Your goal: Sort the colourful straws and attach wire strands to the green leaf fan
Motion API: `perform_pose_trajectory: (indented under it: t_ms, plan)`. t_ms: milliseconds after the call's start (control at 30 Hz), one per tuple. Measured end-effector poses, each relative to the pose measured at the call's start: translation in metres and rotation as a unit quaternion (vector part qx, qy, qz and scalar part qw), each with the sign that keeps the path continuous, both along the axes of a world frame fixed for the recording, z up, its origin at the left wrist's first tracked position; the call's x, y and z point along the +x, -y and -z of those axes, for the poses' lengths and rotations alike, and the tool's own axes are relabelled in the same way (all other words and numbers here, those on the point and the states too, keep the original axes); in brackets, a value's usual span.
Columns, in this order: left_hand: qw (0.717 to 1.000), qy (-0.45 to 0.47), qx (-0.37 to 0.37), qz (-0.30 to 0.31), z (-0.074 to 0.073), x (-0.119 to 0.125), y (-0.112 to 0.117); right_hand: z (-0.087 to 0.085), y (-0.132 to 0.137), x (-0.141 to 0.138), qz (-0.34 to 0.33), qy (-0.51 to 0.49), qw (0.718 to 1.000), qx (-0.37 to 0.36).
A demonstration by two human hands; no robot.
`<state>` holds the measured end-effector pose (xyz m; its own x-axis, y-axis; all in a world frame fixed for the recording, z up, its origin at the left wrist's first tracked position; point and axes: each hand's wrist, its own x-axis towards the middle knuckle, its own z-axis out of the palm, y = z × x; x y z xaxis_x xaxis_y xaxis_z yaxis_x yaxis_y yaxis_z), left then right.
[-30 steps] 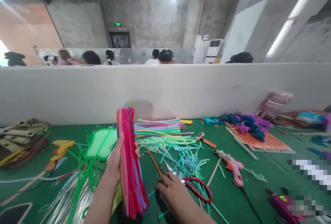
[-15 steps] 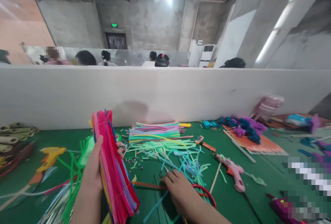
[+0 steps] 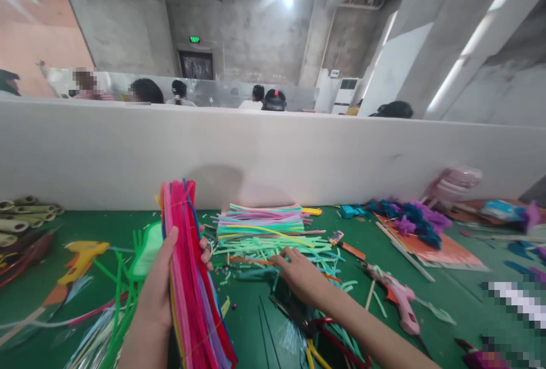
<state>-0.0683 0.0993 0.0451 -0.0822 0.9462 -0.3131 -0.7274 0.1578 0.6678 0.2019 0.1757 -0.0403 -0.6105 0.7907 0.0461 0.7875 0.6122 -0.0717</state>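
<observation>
Bundle (image 3: pixel 191 278) of fuzzy stems, mostly pink and red, is gripped in the left hand (image 3: pixel 158 286), thumb along the near side and fingertips showing round the other. It leans, its top overlapping the white partition (image 3: pixel 341 158) in view and its lower end meeting the bottom edge of the picture.

The right hand (image 3: pixel 294 269), palm down with fingers bent, is over the near edge of a heap of green strips (image 3: pixel 273 245); whether it pinches one cannot be told. Of the two hands, only the left plainly holds something.

Between bundle and right forearm runs a stretch of green counter (image 3: pixel 245 335), giving sideways room, with a small magenta bead (image 3: pixel 234 305) on it. Red handles (image 3: pixel 341 341) and yellow handles (image 3: pixel 316 355) crowd beneath the right forearm. Rightward, a pink glue gun (image 3: pixel 398 301) limits the room. On the left, a green fuzzy shape (image 3: pixel 147 255) sits just beside the left hand; a yellow glue gun (image 3: pixel 81 264) lies farther out.
</observation>
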Motion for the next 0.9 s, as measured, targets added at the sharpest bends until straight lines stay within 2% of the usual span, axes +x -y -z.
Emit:
perform_pose_trajectory:
  t_ms: [67,167,267,433,567,633,733,800,833,900]
  plan:
    - [1.000,0.002,0.018,0.021,0.004,0.000,-0.003,0.006,-0.009,0.005,-0.013,0.015,1.000,-0.005]
    - [0.999,-0.001,0.044,0.021,0.010,0.002,-0.007,0.013,-0.018,0.009,-0.009,0.031,0.999,-0.011]
    - [0.998,0.003,0.049,0.027,0.013,0.003,-0.010,0.007,-0.030,0.005,0.014,0.021,1.000,0.016]
    - [0.996,0.021,0.043,0.070,0.016,0.011,-0.011,-0.017,-0.071,-0.030,0.055,-0.035,0.996,0.066]
    - [0.992,0.031,0.035,0.117,0.016,0.021,-0.010,-0.026,-0.099,-0.067,0.065,-0.091,0.991,0.068]
    - [0.990,0.034,0.018,0.139,0.017,0.023,-0.012,-0.027,-0.100,-0.080,0.068,-0.125,0.988,0.059]
    - [0.990,0.019,0.010,0.139,0.018,0.025,-0.015,-0.033,-0.083,-0.087,0.065,-0.186,0.980,0.035]
    - [0.989,-0.002,0.013,0.144,0.021,0.029,-0.017,-0.042,-0.061,-0.085,0.035,-0.287,0.956,-0.048]
    - [0.987,-0.016,0.013,0.157,0.023,0.032,-0.017,-0.048,-0.048,-0.082,0.004,-0.390,0.909,-0.147]
    - [0.977,-0.048,0.009,0.206,0.028,0.041,-0.017,-0.059,-0.021,-0.077,-0.054,-0.544,0.769,-0.330]
